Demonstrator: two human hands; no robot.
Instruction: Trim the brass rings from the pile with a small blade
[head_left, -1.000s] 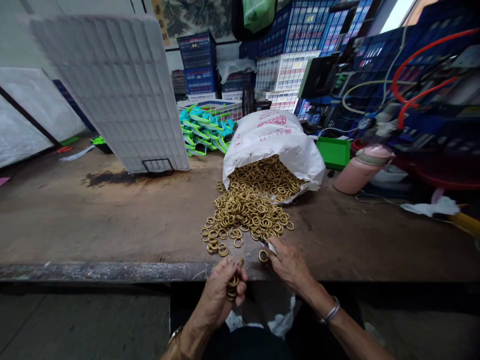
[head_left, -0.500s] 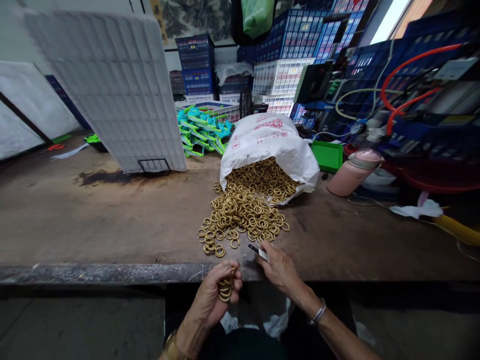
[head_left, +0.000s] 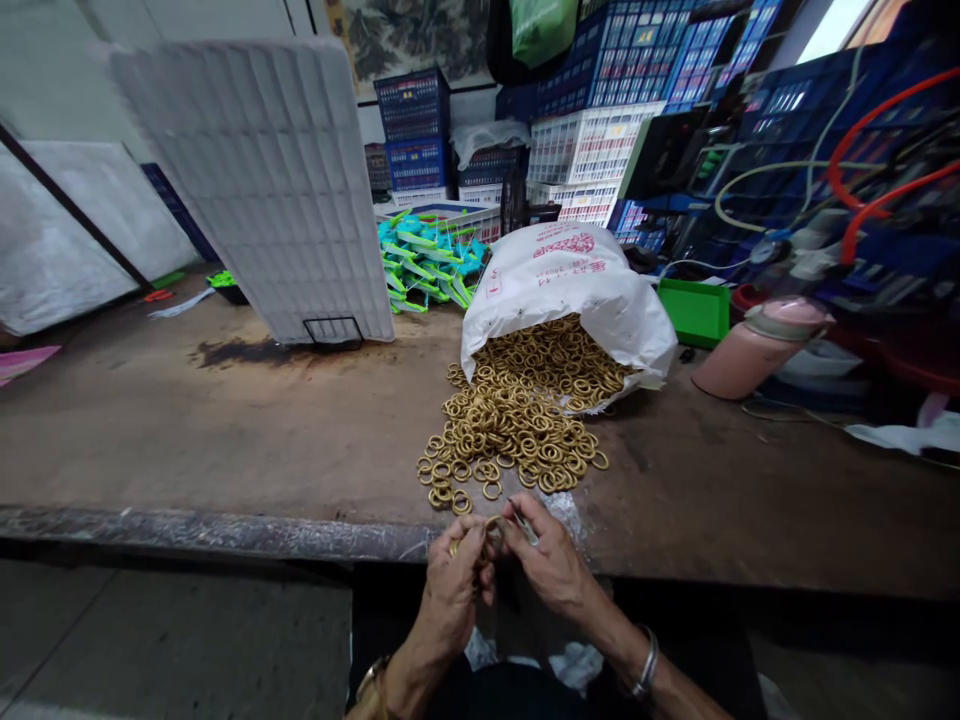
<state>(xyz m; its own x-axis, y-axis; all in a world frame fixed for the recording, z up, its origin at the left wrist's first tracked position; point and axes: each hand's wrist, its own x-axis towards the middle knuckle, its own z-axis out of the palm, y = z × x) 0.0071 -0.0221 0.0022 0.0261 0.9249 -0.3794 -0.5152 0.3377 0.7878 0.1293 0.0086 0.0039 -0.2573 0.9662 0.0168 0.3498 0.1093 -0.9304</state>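
My left hand (head_left: 454, 575) is closed around several gold-coloured rings, mostly hidden in the palm, with one ring (head_left: 493, 522) pinched out at the fingertips. Right beside it, my right hand (head_left: 553, 565) grips a small thin tool (head_left: 517, 514) with a dark tip and a pale body; its exact kind is hard to make out. The right fingertips meet the pinched ring. Both hands are at the table's front edge. Just beyond them lies a heap of gold rings (head_left: 517, 430), spilling from the mouth of a white woven sack (head_left: 555, 285) lying on its side.
A tall white ribbed panel (head_left: 255, 190) stands on the wooden table (head_left: 187, 430) at left. Behind are green and turquoise plastic pieces (head_left: 427, 260) and stacked crates (head_left: 577, 145). To the right are a green tray (head_left: 694, 310), a pink bottle (head_left: 757, 350) and orange hoses (head_left: 844, 170).
My hands have come together, and the right hand with the tool now meets a ring at the left fingertips. The view has shifted slightly to the left.
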